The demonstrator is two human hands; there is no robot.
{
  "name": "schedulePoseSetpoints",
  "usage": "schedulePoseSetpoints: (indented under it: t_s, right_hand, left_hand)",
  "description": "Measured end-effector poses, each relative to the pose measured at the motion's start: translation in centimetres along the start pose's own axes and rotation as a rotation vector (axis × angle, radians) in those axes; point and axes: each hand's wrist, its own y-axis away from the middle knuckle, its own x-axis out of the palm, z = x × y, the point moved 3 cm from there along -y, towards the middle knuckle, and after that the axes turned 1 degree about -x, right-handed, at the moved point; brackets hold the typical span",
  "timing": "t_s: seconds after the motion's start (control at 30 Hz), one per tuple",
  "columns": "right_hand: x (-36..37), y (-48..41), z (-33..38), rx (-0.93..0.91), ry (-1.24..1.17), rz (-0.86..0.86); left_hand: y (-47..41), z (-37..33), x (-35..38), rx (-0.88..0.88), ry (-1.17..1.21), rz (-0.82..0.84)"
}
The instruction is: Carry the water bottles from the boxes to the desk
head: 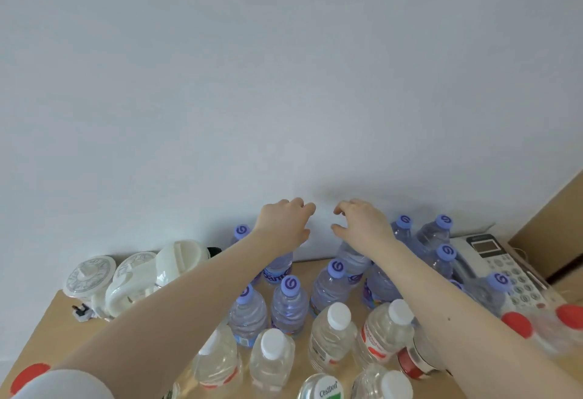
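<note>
Several water bottles stand on the tan desk (44, 332) against the white wall. Purple-capped bottles (289, 304) fill the back. White-capped bottles (331, 332) and red-capped bottles (517, 326) stand nearer me. My left hand (284, 225) hovers over a purple-labelled bottle (279, 267) whose cap it hides. My right hand (362, 225) hovers over another bottle (351, 258) in the same way. Both hands have curled, spread fingers with only wall showing between fingertips and thumb.
A white kettle (176, 263) and two round white lidded items (90, 275) sit at the back left, with a plug (80, 311) beside them. A desk phone (504, 266) lies at the right. A cardboard box (552, 209) stands beyond it.
</note>
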Motion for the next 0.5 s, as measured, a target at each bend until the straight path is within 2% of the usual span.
schedulePoseSetpoints:
  t_s: [0.2,0.5]
  right_hand:
    - [-1.5,2.0,-6.3,0.126,-0.038,-0.022]
    - [-2.0,1.0,-13.2,0.117,-0.054,0.003]
  left_hand:
    - [-1.9,-5.3,-1.0,0.089,0.073,-0.014]
    - [-6.1,-11.3,-0.7,0.062,0.092,0.015]
